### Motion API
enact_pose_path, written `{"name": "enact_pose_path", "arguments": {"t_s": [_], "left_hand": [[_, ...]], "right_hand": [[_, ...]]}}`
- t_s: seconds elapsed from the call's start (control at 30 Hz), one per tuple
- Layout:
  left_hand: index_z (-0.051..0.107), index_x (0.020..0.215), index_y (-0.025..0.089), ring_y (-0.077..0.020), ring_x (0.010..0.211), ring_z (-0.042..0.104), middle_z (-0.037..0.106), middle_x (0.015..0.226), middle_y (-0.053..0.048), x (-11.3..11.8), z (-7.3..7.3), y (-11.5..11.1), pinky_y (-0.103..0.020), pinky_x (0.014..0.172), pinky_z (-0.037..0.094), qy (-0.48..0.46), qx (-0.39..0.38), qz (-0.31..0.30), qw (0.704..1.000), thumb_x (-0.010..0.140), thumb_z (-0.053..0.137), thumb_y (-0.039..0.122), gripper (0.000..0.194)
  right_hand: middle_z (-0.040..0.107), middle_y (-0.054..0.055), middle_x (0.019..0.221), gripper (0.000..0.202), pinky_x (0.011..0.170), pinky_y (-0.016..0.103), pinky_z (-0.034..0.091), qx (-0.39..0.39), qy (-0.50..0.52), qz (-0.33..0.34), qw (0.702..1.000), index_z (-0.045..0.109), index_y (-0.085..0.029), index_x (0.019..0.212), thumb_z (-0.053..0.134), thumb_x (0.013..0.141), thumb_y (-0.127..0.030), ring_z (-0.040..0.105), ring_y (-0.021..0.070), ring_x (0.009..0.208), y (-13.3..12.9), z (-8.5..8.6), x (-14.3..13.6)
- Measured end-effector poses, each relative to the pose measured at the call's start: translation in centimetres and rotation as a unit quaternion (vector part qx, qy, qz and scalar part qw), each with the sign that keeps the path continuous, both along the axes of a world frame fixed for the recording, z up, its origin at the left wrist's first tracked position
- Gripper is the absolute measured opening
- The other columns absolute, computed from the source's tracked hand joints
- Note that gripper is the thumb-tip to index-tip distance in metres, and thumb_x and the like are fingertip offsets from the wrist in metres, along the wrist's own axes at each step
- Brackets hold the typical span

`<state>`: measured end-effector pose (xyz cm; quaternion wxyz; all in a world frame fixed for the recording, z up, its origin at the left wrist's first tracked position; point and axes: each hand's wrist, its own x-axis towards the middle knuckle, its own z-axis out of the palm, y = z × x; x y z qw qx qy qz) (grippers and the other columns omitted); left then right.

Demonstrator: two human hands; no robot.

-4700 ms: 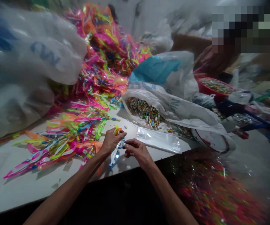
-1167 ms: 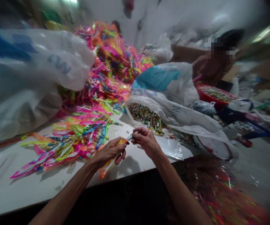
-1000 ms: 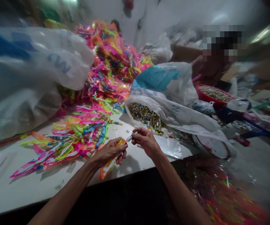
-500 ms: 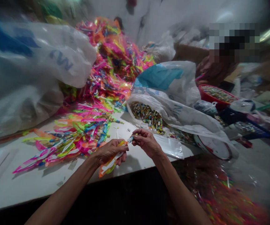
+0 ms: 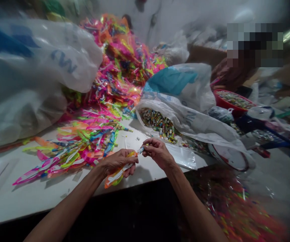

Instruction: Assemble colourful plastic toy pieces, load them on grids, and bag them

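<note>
My left hand [image 5: 119,162] is closed around a soft orange and yellow plastic piece [image 5: 112,180] with a white strip along it. From the top of its fist points a small printed cylinder [image 5: 140,150], which looks joined to the piece or touching it. Thumb and fingertips of my right hand [image 5: 159,154] pinch the cylinder's other end. Left of my hands, many similar neon pieces [image 5: 84,144] lie in a loose heap. Beyond my right hand, an opened white bag [image 5: 200,124] spills many small printed cylinders [image 5: 157,122].
A tall neon pile [image 5: 122,64] rises at the back. A big white sack [image 5: 34,77] leans in at left. Clear plastic film [image 5: 181,156] lies on the white table [image 5: 29,198]. At right are a red basin [image 5: 219,101] and a person [image 5: 235,72].
Both hands keep their grip on the piece and cylinder, almost in place. The view has shifted very slightly; nothing else has visibly moved.
</note>
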<state>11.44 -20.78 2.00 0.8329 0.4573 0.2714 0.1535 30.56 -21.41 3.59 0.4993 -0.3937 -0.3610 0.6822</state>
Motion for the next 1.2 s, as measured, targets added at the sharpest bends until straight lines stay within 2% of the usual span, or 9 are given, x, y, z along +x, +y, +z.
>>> {"name": "enact_pose_path", "arguments": {"t_s": [0.23,0.33,0.53,0.73,0.9,1.0,1.07,1.1,1.2], "left_hand": [[0.052,0.081,0.015,-0.006,0.031,0.044,0.058,0.049,0.001,0.0,0.1,0.4,-0.016,0.034,0.027,0.028,0.044,-0.02,0.998,0.08,0.057,0.042,0.028],[0.051,0.081,0.016,-0.0059,0.032,0.044,0.057,0.049,0.002,0.2,0.5,0.6,-0.016,0.035,0.028,0.057,0.084,-0.066,0.993,0.081,0.055,0.048,0.032],[0.053,0.081,0.016,-0.0068,0.032,0.045,0.058,0.05,0.002,0.1,0.2,0.6,-0.017,0.034,0.029,0.03,0.043,-0.074,0.996,0.08,0.056,0.047,0.031],[0.052,0.081,0.016,-0.006,0.031,0.041,0.056,0.047,0.003,0.0,0.1,0.5,-0.017,0.035,0.028,0.038,0.08,-0.115,0.989,0.083,0.053,0.045,0.029],[0.049,0.082,0.017,-0.0071,0.034,0.044,0.057,0.051,0.003,0.4,-0.3,0.7,-0.019,0.039,0.031,0.092,0.11,-0.085,0.986,0.08,0.053,0.049,0.033],[0.048,0.079,0.018,-0.0107,0.044,0.052,0.061,0.062,0.0,-0.1,-0.4,2.0,-0.022,0.045,0.037,0.155,0.161,-0.012,0.975,0.079,0.049,0.055,0.037],[0.051,0.074,0.017,-0.0133,0.054,0.055,0.061,0.066,-0.002,-0.9,0.0,3.2,-0.024,0.051,0.039,0.223,0.255,0.092,0.936,0.082,0.043,0.054,0.039],[0.053,0.073,0.017,-0.0142,0.059,0.056,0.061,0.068,-0.002,-1.4,0.5,3.7,-0.024,0.054,0.039,0.267,0.314,0.163,0.896,0.083,0.041,0.053,0.039],[0.058,0.083,0.019,-0.0154,0.064,0.054,0.06,0.071,-0.002,-2.8,2.6,4.5,-0.026,0.059,0.037,0.352,0.44,0.382,0.732,0.085,0.044,0.046,0.031]], "right_hand": [[0.066,0.0,0.062,0.027,0.054,0.024,0.049,0.026,-0.071,0.003,0.997,0.062,-0.016,0.076,0.08,0.06,-0.027,0.063,0.0131,0.053,-0.2,0.0,0.6],[0.065,-0.001,0.06,0.027,0.053,0.023,0.048,0.017,-0.067,0.004,0.998,0.062,-0.016,0.076,0.079,0.06,-0.027,0.062,0.0122,0.051,-0.4,-0.6,1.0],[0.066,0.001,0.066,0.025,0.055,0.024,0.05,0.04,-0.044,0.049,0.997,0.062,-0.015,0.075,0.08,0.062,-0.027,0.063,0.0129,0.056,-0.8,-0.8,1.5],[0.067,0.002,0.065,0.025,0.057,0.026,0.053,0.059,-0.104,0.05,0.992,0.063,-0.014,0.079,0.077,0.065,-0.028,0.065,0.0149,0.057,-1.1,-0.9,1.6],[0.067,0.001,0.064,0.026,0.056,0.025,0.052,0.028,-0.094,0.042,0.994,0.062,-0.014,0.079,0.078,0.063,-0.027,0.065,0.0144,0.056,-0.7,-2.0,1.7],[0.066,0.0,0.064,0.025,0.056,0.023,0.051,0.009,-0.035,0.0,0.999,0.063,-0.015,0.077,0.079,0.062,-0.025,0.063,0.0118,0.055,0.3,-2.9,2.2],[0.065,-0.002,0.064,0.025,0.056,0.023,0.051,0.01,-0.004,-0.04,0.999,0.063,-0.016,0.076,0.08,0.06,-0.024,0.062,0.0107,0.055,1.2,-3.5,2.4],[0.065,-0.002,0.064,0.026,0.056,0.022,0.05,0.009,0.005,-0.061,0.998,0.062,-0.016,0.075,0.08,0.058,-0.024,0.061,0.0106,0.055,1.7,-3.8,2.5],[0.066,0.0,0.068,0.03,0.061,0.025,0.051,0.006,0.004,-0.09,0.996,0.061,-0.017,0.079,0.079,0.059,-0.029,0.063,0.013,0.062,3.3,-4.8,2.0]]}}
